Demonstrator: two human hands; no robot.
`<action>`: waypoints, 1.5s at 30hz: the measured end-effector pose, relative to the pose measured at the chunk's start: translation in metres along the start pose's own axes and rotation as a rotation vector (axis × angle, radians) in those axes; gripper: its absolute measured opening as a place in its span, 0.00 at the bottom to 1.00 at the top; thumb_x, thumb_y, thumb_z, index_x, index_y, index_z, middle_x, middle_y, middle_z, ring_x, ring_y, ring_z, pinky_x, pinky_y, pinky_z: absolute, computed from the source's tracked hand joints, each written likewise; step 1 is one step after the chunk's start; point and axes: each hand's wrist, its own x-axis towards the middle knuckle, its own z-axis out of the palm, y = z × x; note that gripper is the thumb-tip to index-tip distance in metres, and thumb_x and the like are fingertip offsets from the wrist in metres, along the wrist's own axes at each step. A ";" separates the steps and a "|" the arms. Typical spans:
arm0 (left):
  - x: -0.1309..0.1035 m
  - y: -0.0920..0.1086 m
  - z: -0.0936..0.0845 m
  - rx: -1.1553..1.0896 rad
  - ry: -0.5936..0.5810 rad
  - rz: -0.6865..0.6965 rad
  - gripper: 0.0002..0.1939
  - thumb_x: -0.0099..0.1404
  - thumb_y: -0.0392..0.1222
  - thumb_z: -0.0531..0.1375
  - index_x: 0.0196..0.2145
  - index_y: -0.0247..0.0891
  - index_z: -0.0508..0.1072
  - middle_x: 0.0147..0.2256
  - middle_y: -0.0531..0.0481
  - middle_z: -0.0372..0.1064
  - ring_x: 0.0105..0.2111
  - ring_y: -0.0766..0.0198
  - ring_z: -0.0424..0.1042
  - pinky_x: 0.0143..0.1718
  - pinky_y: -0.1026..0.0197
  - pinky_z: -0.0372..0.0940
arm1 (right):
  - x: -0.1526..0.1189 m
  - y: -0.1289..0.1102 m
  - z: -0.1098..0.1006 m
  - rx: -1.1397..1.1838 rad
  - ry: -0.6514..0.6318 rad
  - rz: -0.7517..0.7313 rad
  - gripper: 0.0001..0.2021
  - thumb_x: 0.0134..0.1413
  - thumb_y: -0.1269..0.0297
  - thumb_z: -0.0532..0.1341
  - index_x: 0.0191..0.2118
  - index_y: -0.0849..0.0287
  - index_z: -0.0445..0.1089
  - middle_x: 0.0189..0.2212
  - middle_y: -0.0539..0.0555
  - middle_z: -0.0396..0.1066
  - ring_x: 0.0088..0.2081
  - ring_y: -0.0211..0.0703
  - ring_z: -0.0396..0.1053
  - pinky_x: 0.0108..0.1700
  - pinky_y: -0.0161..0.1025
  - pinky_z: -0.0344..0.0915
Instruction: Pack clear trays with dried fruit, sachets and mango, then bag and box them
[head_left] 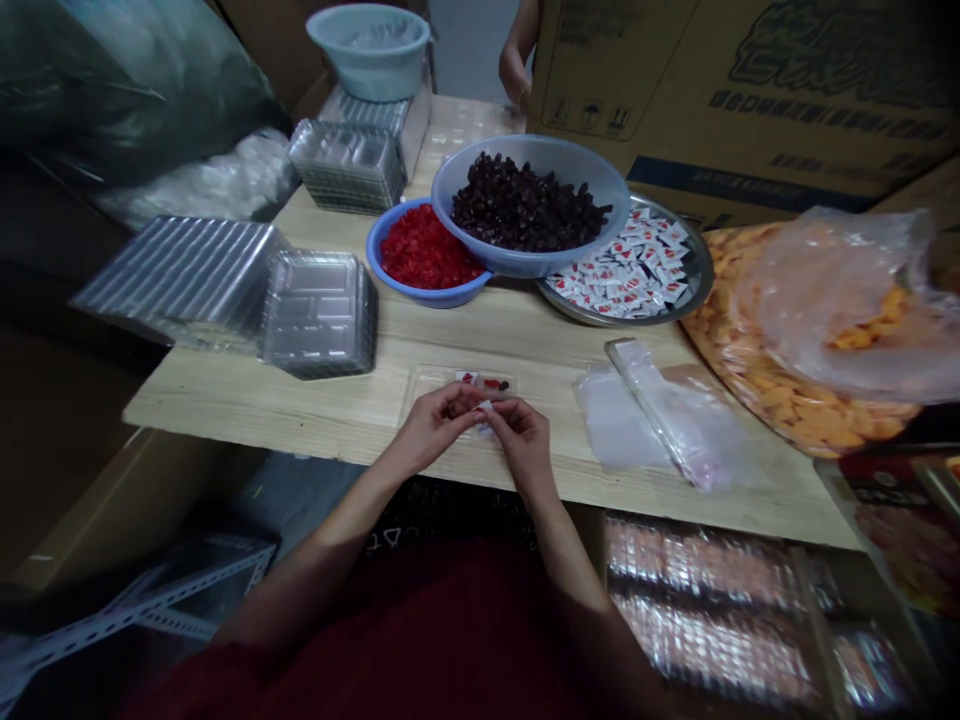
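My left hand (439, 425) and my right hand (525, 435) meet over the near edge of the table, their fingertips pinching a small white sachet (485, 406) between them. Beneath them lies a clear plastic tray (417, 382), partly covered by the hands. In its far compartments are a white sachet with a red mark (466, 378) and a few red and dark pieces (496, 385). Beyond the hands, a metal bowl of similar sachets (637, 265) stands partly under a bowl of dark dried fruit (525, 205). A blue bowl of red pieces (427, 250) is beside it.
Stacked clear trays (319, 310) stand at the left, with a pale blue basin (367, 55) behind. Plastic bags with a long strip (652, 410) lie right of my hands. A large bag of orange pieces (810, 340) and cardboard boxes (720, 100) bound the right. Another person's arm (517, 55) shows behind.
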 end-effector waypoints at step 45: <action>-0.066 -0.055 -0.060 0.754 0.813 0.139 0.12 0.68 0.47 0.57 0.48 0.53 0.74 0.40 0.52 0.73 0.36 0.52 0.73 0.37 0.48 0.71 | 0.143 -0.224 -0.307 -0.460 0.969 -0.608 0.07 0.57 0.77 0.59 0.37 0.62 0.73 0.28 0.49 0.70 0.30 0.38 0.69 0.43 0.42 0.71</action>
